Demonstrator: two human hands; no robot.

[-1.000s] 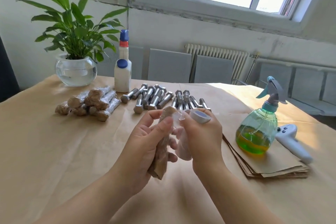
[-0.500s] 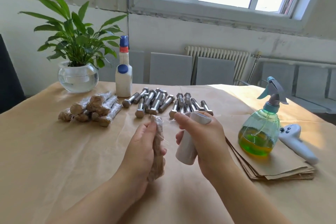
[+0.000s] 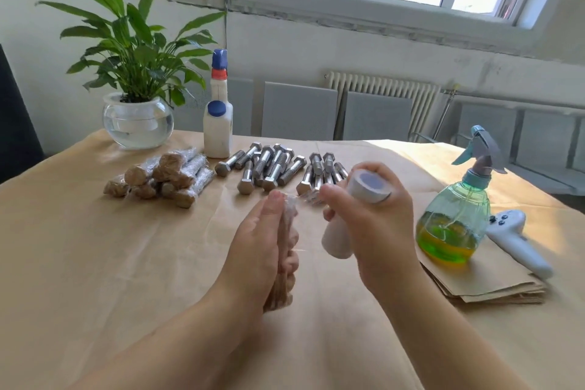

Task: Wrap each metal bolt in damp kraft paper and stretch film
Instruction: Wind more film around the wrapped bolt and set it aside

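My left hand (image 3: 258, 247) grips a bolt wrapped in brown kraft paper (image 3: 281, 290), held upright above the table, with clear film over its top. My right hand (image 3: 373, 225) holds a white roll of stretch film (image 3: 364, 196) just to the right of it. A thin strand of film (image 3: 308, 198) runs between the roll and the bolt's top. Several bare metal bolts (image 3: 275, 168) lie in a group behind my hands. A pile of wrapped bolts (image 3: 164, 176) sits at the left.
A green spray bottle (image 3: 456, 218) stands on a stack of kraft sheets (image 3: 484, 286) at the right, next to a white controller (image 3: 519, 242). A white bottle (image 3: 217, 123) and a potted plant in a glass bowl (image 3: 137, 119) stand at the back left.
My hands have drawn apart: the roll moved right and up, pulling the film into a thin strand. The wrapped bolt turned more upright in my left hand.
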